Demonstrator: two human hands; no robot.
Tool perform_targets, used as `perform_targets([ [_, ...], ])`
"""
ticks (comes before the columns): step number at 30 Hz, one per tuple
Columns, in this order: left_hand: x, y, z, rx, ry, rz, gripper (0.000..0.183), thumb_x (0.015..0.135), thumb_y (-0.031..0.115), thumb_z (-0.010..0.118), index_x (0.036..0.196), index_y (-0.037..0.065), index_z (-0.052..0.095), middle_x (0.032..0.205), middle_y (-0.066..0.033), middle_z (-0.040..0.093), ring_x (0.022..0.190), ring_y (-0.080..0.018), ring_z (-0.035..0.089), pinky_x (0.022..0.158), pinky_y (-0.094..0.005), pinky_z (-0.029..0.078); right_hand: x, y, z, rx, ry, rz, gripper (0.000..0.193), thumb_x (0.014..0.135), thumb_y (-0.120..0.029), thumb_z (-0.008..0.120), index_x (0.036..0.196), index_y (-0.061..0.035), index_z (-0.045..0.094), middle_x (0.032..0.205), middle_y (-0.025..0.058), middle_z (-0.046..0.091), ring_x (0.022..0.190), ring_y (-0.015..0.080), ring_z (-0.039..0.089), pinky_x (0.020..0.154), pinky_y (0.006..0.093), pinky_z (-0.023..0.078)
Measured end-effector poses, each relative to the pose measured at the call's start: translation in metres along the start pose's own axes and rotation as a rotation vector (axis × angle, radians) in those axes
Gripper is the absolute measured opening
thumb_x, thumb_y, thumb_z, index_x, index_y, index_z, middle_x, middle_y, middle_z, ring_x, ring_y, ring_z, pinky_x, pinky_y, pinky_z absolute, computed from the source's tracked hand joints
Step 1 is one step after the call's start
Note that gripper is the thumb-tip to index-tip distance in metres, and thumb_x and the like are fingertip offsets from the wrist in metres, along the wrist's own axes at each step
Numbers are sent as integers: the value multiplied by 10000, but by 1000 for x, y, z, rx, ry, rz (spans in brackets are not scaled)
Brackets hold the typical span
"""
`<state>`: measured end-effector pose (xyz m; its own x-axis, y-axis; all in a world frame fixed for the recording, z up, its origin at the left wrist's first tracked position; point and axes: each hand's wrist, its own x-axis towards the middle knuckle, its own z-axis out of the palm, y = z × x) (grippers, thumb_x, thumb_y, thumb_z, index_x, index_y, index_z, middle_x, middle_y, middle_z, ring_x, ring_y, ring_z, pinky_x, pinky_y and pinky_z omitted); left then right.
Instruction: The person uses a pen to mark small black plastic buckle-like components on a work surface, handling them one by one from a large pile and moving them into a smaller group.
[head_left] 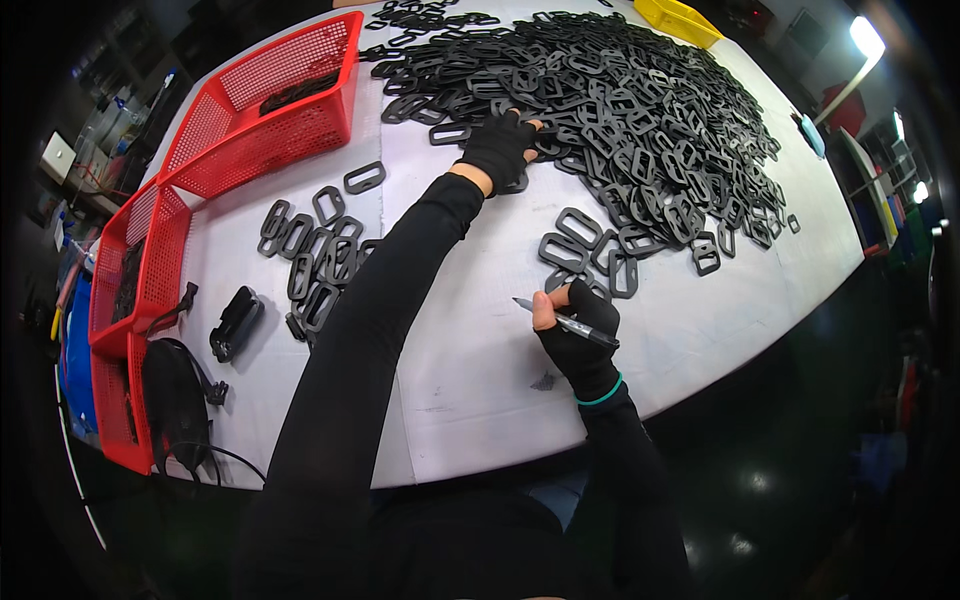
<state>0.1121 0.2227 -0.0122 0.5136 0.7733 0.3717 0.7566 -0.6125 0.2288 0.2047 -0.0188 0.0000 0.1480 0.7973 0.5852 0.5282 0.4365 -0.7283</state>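
Your left hand [497, 152] touches the left of the heaped flat, black, plastic-looking rectangular loops [640, 110] on the far white bench [490, 350], its grip unclear, while your right hand [582, 352] grips a slim grey pen [577, 325]; picking seems underway, calling for a pinch on one loop.

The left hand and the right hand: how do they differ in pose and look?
The left hand reaches to the edge of the large buckle pile; the right hand is closer to the body. The right hand grips a pen; the left hand shows none. The right wrist has a teal band; the left wrist shows bare skin. Both wear black gloves.
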Motion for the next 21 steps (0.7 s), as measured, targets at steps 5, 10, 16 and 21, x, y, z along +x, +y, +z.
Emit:
perform_targets([
  [5,-17,22,-18,-105,-26,28,271,807,274,594,1057,174,566,1031,-79,567,917,-271,573,748,-368,460,1,0,-5,36,13,-24,185,735,-101,673,627,-34,539,520,46,541,446,138,506,451,259,401],
  [10,-51,38,-32,-340,119,-52,201,791,293,601,914,135,617,729,-87,634,656,-244,619,584,-347,473,-1,8,-10,25,-11,-23,190,736,-103,677,628,-28,539,525,46,546,449,140,511,456,257,403],
  [16,-100,30,-78,-884,-368,-559,232,848,213,574,1007,44,575,707,-63,598,545,-111,594,470,-254,453,1,3,-17,-25,126,68,171,724,-88,689,639,-29,553,539,51,557,458,143,536,460,261,425],
  [21,-138,7,-95,-424,-168,-286,230,849,195,562,1032,57,585,722,-55,598,553,-102,580,518,-236,449,3,7,-25,-89,208,50,174,756,-116,677,674,-23,555,566,48,559,480,127,515,477,248,413],
])
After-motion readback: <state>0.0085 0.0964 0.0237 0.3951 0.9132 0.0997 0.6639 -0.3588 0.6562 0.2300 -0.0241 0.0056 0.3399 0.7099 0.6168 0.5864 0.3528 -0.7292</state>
